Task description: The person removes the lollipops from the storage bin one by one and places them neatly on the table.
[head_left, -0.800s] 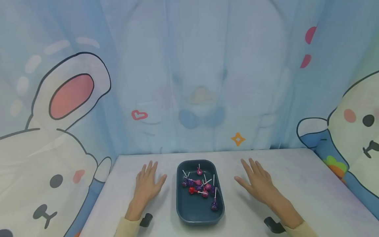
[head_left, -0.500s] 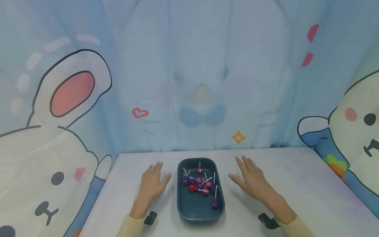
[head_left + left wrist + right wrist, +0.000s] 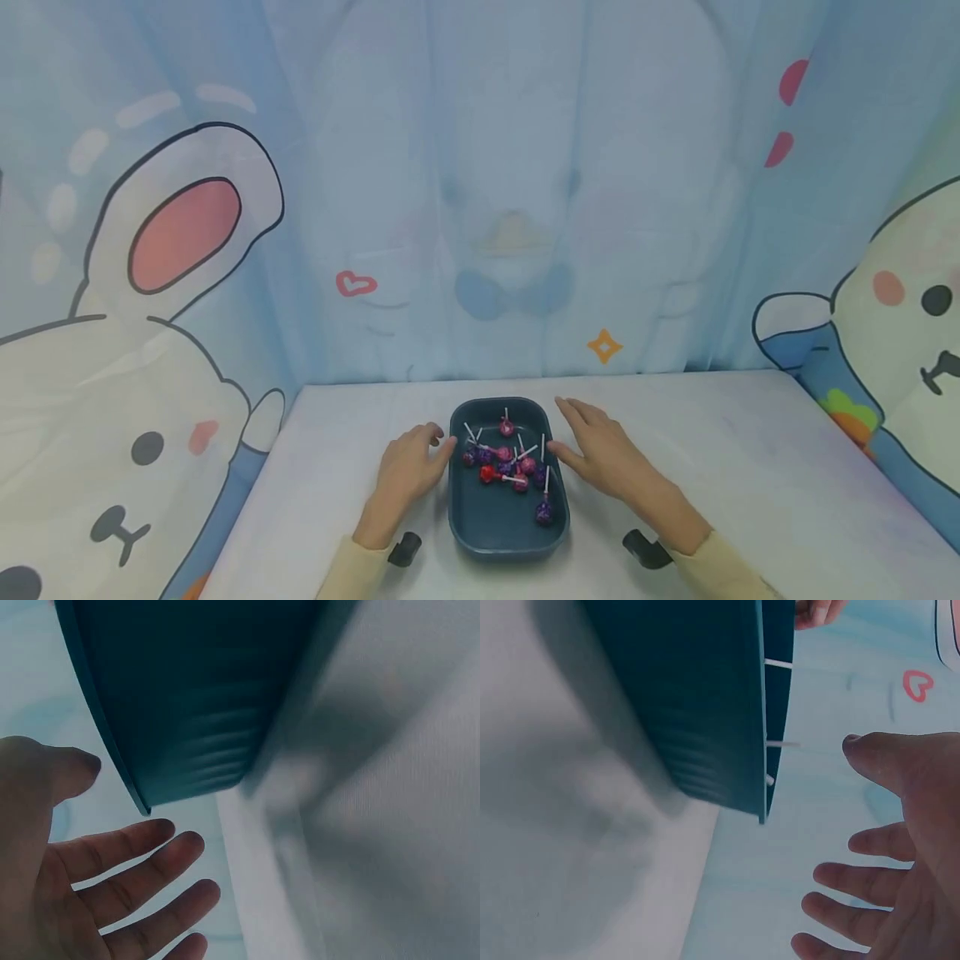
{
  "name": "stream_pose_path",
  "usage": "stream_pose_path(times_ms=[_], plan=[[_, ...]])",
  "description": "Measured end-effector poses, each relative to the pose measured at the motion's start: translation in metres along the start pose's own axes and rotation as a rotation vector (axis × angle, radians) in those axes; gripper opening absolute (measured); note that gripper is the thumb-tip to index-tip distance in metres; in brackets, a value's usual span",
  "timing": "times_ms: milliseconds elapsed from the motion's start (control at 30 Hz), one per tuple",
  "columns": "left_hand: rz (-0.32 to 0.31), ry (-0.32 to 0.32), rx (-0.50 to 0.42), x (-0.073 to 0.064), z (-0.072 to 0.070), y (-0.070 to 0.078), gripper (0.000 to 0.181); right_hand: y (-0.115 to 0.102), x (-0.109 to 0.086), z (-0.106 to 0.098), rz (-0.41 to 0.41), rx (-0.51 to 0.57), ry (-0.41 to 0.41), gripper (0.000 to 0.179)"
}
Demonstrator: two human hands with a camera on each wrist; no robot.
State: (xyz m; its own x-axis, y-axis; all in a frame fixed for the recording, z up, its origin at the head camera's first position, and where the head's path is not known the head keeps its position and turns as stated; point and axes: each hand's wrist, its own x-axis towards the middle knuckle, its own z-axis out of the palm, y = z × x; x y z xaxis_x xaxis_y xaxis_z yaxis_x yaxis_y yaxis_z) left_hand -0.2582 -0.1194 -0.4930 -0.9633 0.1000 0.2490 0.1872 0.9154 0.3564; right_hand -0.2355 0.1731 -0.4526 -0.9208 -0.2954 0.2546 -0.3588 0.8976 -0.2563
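A dark teal rectangular tray stands on the white table, holding several lollipops in purple, pink and red wrappers with white sticks. At the tray's left side is my left hand, thumb tip close by the rim, fingers spread and slightly bent. My right hand hovers at the right side, its thumb near the rim and fingers extended. In the left wrist view the ribbed tray wall shows apart from the fingers. The right wrist view has lollipop sticks poking over the rim, with a gap before my thumb.
Behind the table hangs a light blue curtain printed with cartoon animals. A black wrist device sits by my left cuff, another black device by my right.
Both hands have moved inward toward the tray's sides, the left to the right and the right to the left. The left fingers have bent a little. The tray and lollipops stay put.
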Motion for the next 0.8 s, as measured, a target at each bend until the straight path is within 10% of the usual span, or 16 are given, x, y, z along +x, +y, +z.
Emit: stream_pose_path(times_ms=[800], plan=[[0.012, -0.044, -0.019, 0.002, 0.004, 0.01, 0.031, -0.055, 0.031, 0.018, -0.328, -0.204, -0.192, 0.037]])
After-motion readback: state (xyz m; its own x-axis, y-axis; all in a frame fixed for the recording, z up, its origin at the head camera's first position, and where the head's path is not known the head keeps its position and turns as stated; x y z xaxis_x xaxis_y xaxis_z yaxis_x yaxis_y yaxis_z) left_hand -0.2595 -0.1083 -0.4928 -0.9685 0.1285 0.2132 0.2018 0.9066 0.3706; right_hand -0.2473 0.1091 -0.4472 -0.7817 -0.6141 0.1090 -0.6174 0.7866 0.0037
